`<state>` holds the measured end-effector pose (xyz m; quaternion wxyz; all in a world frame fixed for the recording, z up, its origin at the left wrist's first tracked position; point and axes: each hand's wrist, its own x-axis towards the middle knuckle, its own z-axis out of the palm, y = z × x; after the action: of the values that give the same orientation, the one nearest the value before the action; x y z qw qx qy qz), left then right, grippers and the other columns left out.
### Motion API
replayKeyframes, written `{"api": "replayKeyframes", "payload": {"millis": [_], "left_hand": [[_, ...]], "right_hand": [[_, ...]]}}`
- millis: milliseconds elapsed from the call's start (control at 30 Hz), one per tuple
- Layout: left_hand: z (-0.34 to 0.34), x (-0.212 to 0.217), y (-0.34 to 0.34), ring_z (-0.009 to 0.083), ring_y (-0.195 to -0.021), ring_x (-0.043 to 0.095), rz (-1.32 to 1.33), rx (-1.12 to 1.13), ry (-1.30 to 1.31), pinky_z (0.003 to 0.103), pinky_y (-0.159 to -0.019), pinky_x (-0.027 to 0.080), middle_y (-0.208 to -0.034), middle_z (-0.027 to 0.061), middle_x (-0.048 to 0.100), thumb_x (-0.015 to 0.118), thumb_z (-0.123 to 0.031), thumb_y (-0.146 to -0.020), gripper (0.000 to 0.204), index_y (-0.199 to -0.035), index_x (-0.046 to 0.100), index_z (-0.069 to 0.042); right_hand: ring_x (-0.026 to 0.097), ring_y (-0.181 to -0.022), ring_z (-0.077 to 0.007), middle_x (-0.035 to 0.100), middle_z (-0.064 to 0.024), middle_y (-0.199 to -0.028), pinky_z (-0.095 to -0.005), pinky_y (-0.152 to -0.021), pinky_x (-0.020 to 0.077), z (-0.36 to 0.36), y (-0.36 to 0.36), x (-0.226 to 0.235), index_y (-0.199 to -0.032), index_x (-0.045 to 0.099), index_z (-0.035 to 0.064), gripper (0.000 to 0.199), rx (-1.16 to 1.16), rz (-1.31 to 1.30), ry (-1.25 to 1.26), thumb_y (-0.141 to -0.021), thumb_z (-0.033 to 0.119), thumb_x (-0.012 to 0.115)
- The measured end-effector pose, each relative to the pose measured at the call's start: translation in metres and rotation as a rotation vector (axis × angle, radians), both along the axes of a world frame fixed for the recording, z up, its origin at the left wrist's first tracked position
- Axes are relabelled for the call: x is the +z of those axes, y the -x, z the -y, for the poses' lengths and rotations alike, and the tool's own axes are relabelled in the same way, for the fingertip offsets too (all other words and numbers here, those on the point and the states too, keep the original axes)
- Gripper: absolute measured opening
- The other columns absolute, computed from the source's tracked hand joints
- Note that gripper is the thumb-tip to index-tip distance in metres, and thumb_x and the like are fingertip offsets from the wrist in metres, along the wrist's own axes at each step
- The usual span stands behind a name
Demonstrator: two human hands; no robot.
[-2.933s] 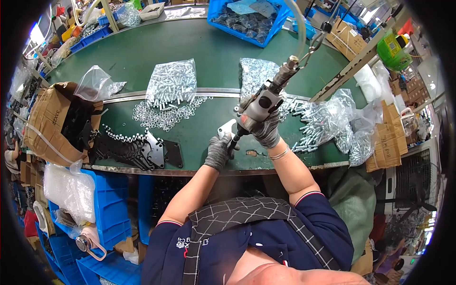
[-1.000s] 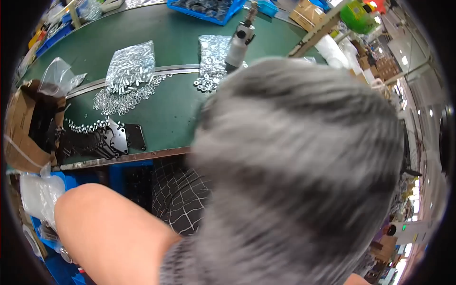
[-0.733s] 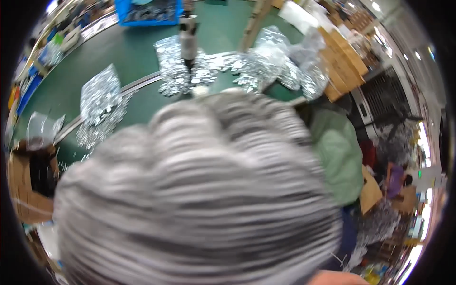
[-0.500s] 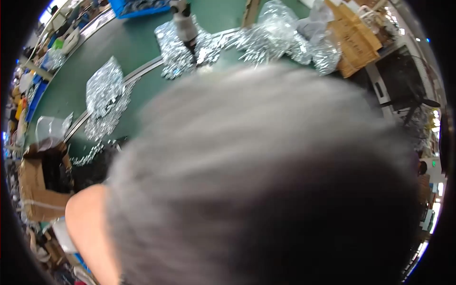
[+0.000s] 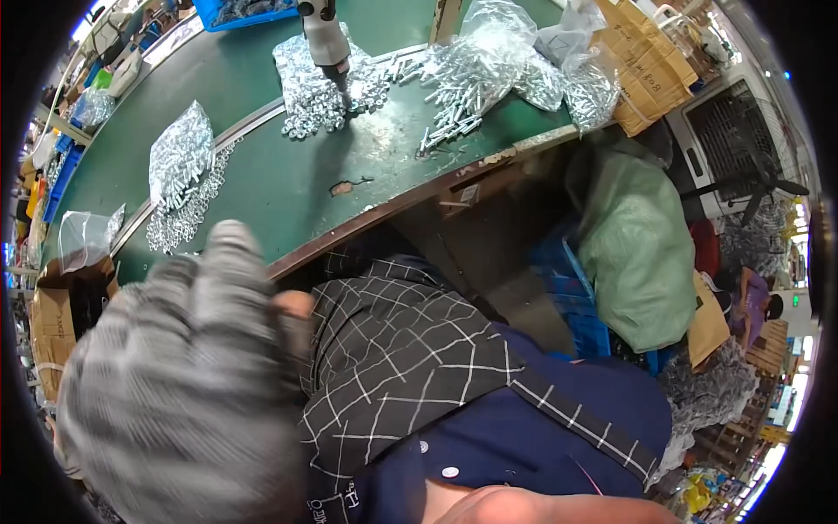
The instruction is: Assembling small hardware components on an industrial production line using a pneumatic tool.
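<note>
My left hand [image 5: 188,375], in a grey striped knit glove with a bare thumb tip, is raised large and blurred at the lower left. Its back shows; the fingers point up and the thumb stands apart, with nothing visible in it. Behind it lies the green bench top [image 5: 288,192]. A heap of small metal rings [image 5: 194,205] spills near the fingertips from a clear bag of metal parts [image 5: 182,153]. Farther back, a grey power screwdriver [image 5: 325,39] hangs over a pile of nuts [image 5: 314,109]. Bolts [image 5: 458,96] spill from another clear bag. My right hand is out of view.
A blue bin [image 5: 244,13] stands at the bench's far side. A torn cardboard box [image 5: 646,70] and a black fan [image 5: 742,188] are at the right. Below the bench edge, a green sack [image 5: 637,253] rests by blue crates [image 5: 567,288]. My checked apron [image 5: 410,349] fills the lower middle.
The blurred grey shape that covered most of the view has gone from the middle. A gloved left hand now shows at the lower left, uncovering the bench edge, apron and green sack.
</note>
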<state>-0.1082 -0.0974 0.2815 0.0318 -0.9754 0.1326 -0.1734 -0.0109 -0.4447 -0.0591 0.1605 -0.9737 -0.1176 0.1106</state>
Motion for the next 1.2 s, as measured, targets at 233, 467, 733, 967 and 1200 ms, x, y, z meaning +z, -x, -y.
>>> {"api": "replayKeyframes", "payload": {"millis": [233, 467, 733, 967, 1200], "left_hand": [[-0.129, -0.061, 0.051, 0.0286, -0.082, 0.064, -0.322, 0.310, 0.266, 0.035, -0.075, 0.050, -0.097, 0.0152, 0.065, 0.065, -0.020, -0.082, 0.033, -0.110, 0.061, -0.004], [-0.192, -0.178, 0.101, 0.0318, -0.099, 0.060, -0.675, 0.638, 0.474, 0.040, -0.087, 0.046, -0.106, 0.0159, 0.063, 0.057, -0.037, -0.084, 0.041, -0.113, 0.059, -0.008], [-0.198, -0.254, 0.011, 0.0307, -0.109, 0.055, -0.370, 0.880, 0.431, 0.038, -0.089, 0.046, -0.121, 0.0213, 0.052, 0.063, -0.047, -0.077, 0.075, -0.125, 0.041, 0.007], [-0.220, -0.291, -0.044, 0.0303, -0.110, 0.055, -0.705, 0.932, 0.521, 0.040, -0.089, 0.047, -0.124, 0.0218, 0.050, 0.068, -0.045, -0.075, 0.073, -0.124, 0.047, 0.005], [-0.221, -0.303, -0.053, 0.0274, -0.095, 0.062, -0.594, 0.599, 0.168, 0.039, -0.073, 0.053, -0.101, 0.0163, 0.063, 0.051, -0.013, -0.086, 0.026, -0.107, 0.062, -0.004]], "right_hand": [[0.055, -0.107, -0.0317, 0.058, -0.0181, -0.117, -0.0380, -0.093, 0.0431, 0.025, -0.067, -0.015, -0.117, 0.056, 0.0055, 0.040, -0.066, 0.149, 0.071, -0.085, 0.028, 0.052], [0.055, -0.108, -0.0320, 0.057, -0.0177, -0.117, -0.0379, -0.093, 0.0431, 0.002, -0.126, -0.025, -0.118, 0.055, 0.0054, 0.040, 0.030, 0.154, 0.051, -0.086, 0.029, 0.052], [0.054, -0.108, -0.0323, 0.057, -0.0173, -0.118, -0.0377, -0.093, 0.0431, -0.057, -0.163, -0.009, -0.120, 0.055, 0.0053, 0.041, 0.086, 0.198, 0.083, -0.087, 0.029, 0.051], [0.054, -0.109, -0.0325, 0.057, -0.0169, -0.118, -0.0376, -0.094, 0.0431, -0.072, -0.124, -0.014, -0.121, 0.054, 0.0053, 0.041, 0.030, 0.119, 0.183, -0.088, 0.029, 0.051], [0.054, -0.109, -0.0328, 0.057, -0.0166, -0.119, -0.0375, -0.094, 0.0431, -0.035, -0.058, -0.026, -0.122, 0.053, 0.0052, 0.041, -0.066, 0.025, 0.202, -0.088, 0.029, 0.050]]}}
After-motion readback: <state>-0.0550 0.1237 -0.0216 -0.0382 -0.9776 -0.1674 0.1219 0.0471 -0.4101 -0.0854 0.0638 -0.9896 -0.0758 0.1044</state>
